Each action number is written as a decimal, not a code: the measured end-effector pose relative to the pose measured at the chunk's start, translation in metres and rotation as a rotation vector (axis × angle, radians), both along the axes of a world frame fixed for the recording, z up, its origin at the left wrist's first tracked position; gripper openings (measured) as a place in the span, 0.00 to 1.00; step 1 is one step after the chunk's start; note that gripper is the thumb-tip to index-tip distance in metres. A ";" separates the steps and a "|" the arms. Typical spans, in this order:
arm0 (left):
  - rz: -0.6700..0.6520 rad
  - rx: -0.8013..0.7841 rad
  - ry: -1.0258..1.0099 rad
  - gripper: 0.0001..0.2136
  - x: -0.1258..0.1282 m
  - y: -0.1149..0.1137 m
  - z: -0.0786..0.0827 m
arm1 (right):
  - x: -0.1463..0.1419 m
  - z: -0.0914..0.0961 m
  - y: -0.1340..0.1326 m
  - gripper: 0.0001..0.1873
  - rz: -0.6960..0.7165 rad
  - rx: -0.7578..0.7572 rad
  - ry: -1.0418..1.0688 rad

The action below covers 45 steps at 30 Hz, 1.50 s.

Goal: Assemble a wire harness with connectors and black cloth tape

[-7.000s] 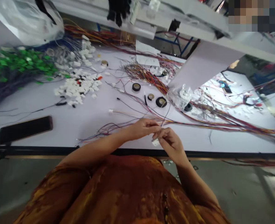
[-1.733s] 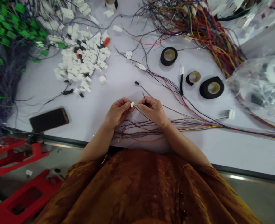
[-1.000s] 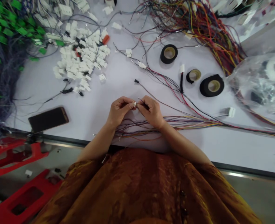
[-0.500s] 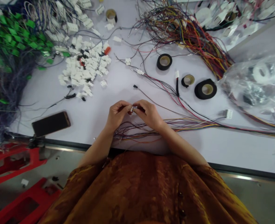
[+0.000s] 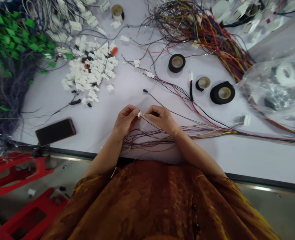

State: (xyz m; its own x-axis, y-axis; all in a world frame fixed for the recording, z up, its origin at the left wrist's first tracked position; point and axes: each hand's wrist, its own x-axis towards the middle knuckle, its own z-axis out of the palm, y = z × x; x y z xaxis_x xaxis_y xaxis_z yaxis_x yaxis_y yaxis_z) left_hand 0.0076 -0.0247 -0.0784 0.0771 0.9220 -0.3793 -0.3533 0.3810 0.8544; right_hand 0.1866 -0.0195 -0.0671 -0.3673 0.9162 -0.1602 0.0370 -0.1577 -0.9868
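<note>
**Q:** As you work at the desk (image 5: pixel 220 160), what is in hand?

**A:** Judging by the hold, you are fitting thin wires (image 5: pixel 150 120) to a small white connector (image 5: pixel 139 114). It sits between your hands, pinched narrowly by the fingers (image 5: pixel 135 111) of your left hand (image 5: pixel 125 122). Your right hand (image 5: pixel 162 119) appears closed on the strands.

**Q:** Next move?

**A:** The hold calls for a steady pinch.

**Q:** Versus the earlier frame?

**A:** Your hands have parted slightly; the connector shows clearer.
</note>
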 end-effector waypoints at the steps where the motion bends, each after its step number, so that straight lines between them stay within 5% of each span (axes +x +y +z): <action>1: -0.005 0.004 0.003 0.17 0.000 0.000 -0.001 | 0.001 0.000 0.000 0.10 0.013 0.000 0.000; 12: -0.078 0.257 0.472 0.05 -0.001 -0.009 0.011 | -0.007 -0.008 -0.009 0.08 -0.055 0.271 -0.269; 20: -0.046 0.235 0.432 0.08 0.001 -0.009 0.008 | -0.012 -0.015 -0.010 0.08 -0.075 0.341 -0.243; 26: -0.268 0.128 0.387 0.13 -0.006 -0.002 0.012 | -0.005 -0.009 -0.002 0.08 -0.014 0.407 -0.329; 30: -0.216 0.050 0.221 0.15 -0.011 0.008 0.008 | 0.002 -0.005 0.035 0.08 -0.182 0.478 -0.705; 33: -0.156 0.001 0.178 0.20 -0.007 0.014 0.006 | -0.004 -0.007 0.060 0.04 -0.151 0.487 -0.909; 37: -0.037 0.033 0.230 0.20 0.000 0.019 0.004 | -0.015 -0.007 0.053 0.09 0.007 0.532 -0.778; 41: -0.109 0.051 0.244 0.17 0.001 0.023 0.003 | -0.014 -0.001 0.031 0.10 0.091 0.572 -0.641; 45: -0.080 0.054 0.215 0.20 0.003 0.023 0.001 | -0.004 0.004 0.051 0.07 -0.030 0.596 -0.686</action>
